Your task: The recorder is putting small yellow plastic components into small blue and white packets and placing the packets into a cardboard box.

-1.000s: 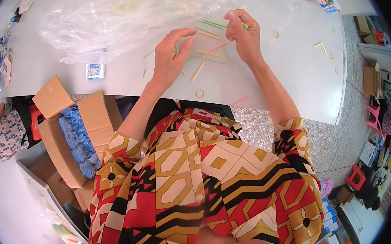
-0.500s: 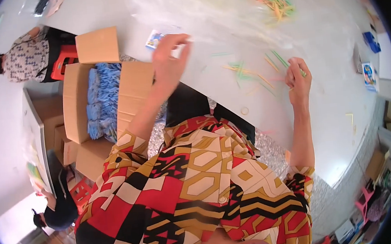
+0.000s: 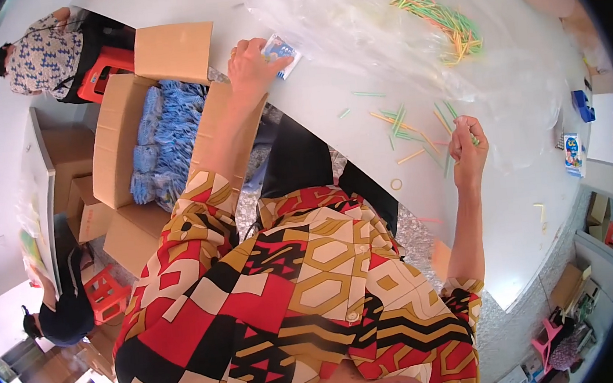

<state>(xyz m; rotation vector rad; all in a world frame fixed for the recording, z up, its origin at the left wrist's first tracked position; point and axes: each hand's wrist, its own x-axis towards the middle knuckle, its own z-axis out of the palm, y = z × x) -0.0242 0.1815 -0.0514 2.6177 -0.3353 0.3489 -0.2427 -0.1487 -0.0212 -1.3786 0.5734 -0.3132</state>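
Note:
My left hand [image 3: 251, 65] is closed on the near edge of a small blue-and-white printed packet [image 3: 282, 53] at the table's left edge, its thumb across the packet. Over the right part of the table my right hand [image 3: 469, 148] is curled shut around thin green straw-like sticks [image 3: 475, 140], whose number is hidden by the fingers. Just left of it lie several loose green, yellow and orange sticks [image 3: 411, 155]. Farther back, a heap of the same coloured sticks [image 3: 453, 26] rests on clear plastic sheeting [image 3: 349, 17].
An open cardboard box [image 3: 118, 150] with bundled blue goods [image 3: 175, 130] stands at my left. A tan ring [image 3: 396, 183] lies near the white table's [image 3: 474, 249] front edge. Another blue-and-white packet [image 3: 573, 155] stands far right. Two people sit at the left, near red stools [image 3: 105, 72].
My left hand has come down onto the packet and closed on it; before, it hovered in front of it. My right hand stays closed on the sticks. The whole view has shifted slightly.

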